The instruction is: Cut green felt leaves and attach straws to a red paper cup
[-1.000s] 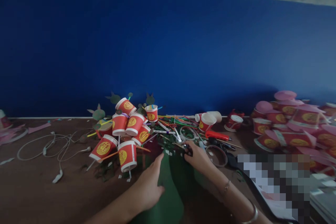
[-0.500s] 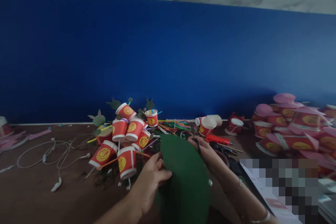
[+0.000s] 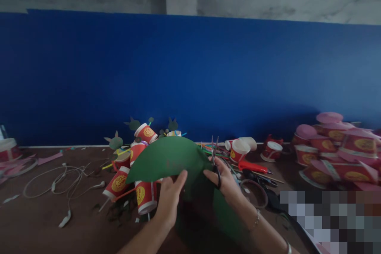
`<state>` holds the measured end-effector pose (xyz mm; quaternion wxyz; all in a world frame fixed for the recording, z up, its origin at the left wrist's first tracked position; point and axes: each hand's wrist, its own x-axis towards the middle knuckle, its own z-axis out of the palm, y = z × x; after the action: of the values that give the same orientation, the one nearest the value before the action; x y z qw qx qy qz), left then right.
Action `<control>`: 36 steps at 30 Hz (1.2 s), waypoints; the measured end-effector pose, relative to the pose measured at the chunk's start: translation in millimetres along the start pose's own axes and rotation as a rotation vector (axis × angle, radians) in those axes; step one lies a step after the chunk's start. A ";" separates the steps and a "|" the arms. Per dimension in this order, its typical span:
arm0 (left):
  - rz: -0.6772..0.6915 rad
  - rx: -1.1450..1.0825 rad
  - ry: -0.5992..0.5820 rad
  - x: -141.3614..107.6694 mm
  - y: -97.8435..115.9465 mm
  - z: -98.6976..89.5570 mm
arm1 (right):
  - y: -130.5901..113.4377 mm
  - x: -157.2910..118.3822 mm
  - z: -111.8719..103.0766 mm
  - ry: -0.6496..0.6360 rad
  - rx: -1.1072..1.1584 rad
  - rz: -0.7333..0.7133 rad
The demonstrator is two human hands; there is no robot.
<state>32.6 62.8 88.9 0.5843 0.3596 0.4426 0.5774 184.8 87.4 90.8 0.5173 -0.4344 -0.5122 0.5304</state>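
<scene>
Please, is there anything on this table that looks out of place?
Yes. White earphones lie in untidy loops on the table, near tilted red cups, and seem unrelated to the scissors and green paper.

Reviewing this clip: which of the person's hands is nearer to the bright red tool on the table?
Right. The right hand, holding scissors, is just left of the red tool; the left hand, at the green paper, is farther left.

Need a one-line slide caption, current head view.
Left hand holding a green sheet, right hand holding scissors, with red paper cups partly hidden behind the sheet.
</scene>
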 end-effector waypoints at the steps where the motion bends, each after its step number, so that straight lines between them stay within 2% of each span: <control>1: -0.003 0.004 -0.052 2.3 -6.6 -2.3 | 1.6 1.8 0.9 0.024 0.005 -0.020; 2: 0.003 0.025 -0.112 5.0 -13.7 -4.9 | 4.0 2.8 1.0 0.058 0.000 -0.057; 3: 0.043 0.067 -0.096 8.0 -20.7 -7.9 | 7.4 2.9 0.7 0.103 -0.016 -0.104; 6: 0.254 0.257 0.179 17.1 -34.6 -17.9 | 23.0 -4.0 0.6 0.261 -0.109 -0.235; 7: 0.298 0.294 0.252 19.5 -35.7 -21.0 | 29.2 -8.0 1.8 0.265 -0.139 -0.247; 8: 0.336 0.329 0.324 21.4 -35.2 -23.6 | 35.2 -12.4 3.7 0.218 -0.166 -0.250; 10: 0.381 0.364 0.447 23.6 -31.0 -26.9 | 45.6 -20.8 9.8 0.023 -0.195 -0.220; 12: 0.372 0.367 0.542 24.6 -26.2 -27.8 | 52.4 -27.0 17.1 -0.166 -0.207 -0.146; 14: 0.324 0.345 0.589 25.3 -24.5 -27.5 | 56.0 -30.3 23.5 -0.309 -0.203 -0.050; 16: 0.303 0.336 0.591 25.9 -27.1 -27.2 | 57.9 -31.3 27.5 -0.390 -0.185 0.022; 18: 0.317 0.361 0.574 25.9 -32.6 -27.2 | 59.0 -30.8 29.1 -0.407 -0.159 0.036; 23: 0.301 0.409 0.461 21.9 -44.5 -24.5 | 56.8 -28.1 28.8 -0.364 -0.126 -0.010; 28: 0.233 0.305 0.288 18.8 -46.6 -19.6 | 53.8 -26.2 29.9 -0.324 -0.097 -0.023; 36: 0.234 0.275 0.288 19.6 -47.8 -18.2 | 56.2 -24.5 30.3 -0.272 -0.124 -0.043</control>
<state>31.5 77.0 36.0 0.3898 0.3983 0.5513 0.6209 151.1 63.5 36.3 0.4267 -0.3786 -0.6184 0.5405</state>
